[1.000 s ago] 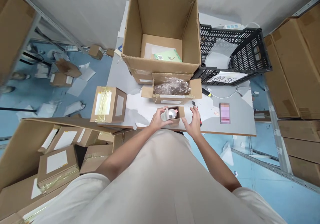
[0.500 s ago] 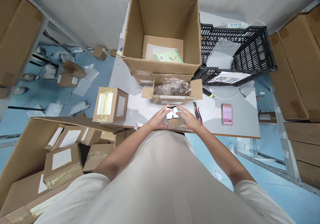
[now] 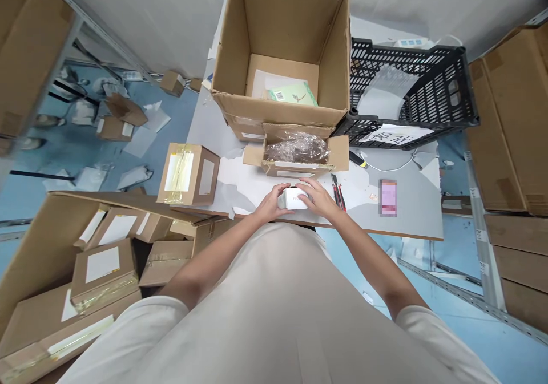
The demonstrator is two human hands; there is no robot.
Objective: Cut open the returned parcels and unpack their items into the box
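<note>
Between my two hands is a small white box (image 3: 295,199) with faint print on its upper face, just above the table's front edge. My left hand (image 3: 272,203) wraps round its left side. The fingers of my right hand (image 3: 319,198) close on its right side. Just beyond my fingers stands an open cardboard box (image 3: 297,170) with clear plastic wrap (image 3: 298,148) bunched inside. To the right of my right hand lie a utility knife (image 3: 335,189) and a red-handled tool (image 3: 341,197).
A large open carton (image 3: 280,110) holds a green packet (image 3: 294,94). Right of it stands a black crate (image 3: 449,96). A taped box (image 3: 188,174) sits at the table's left, a blurred pink-screened phone (image 3: 388,197) at right. A big carton (image 3: 32,224) of parcels is lower left.
The small box has turned in my hands: its brown flap and open-looking top are out of sight, and a white printed face shows. My view has shifted slightly.
</note>
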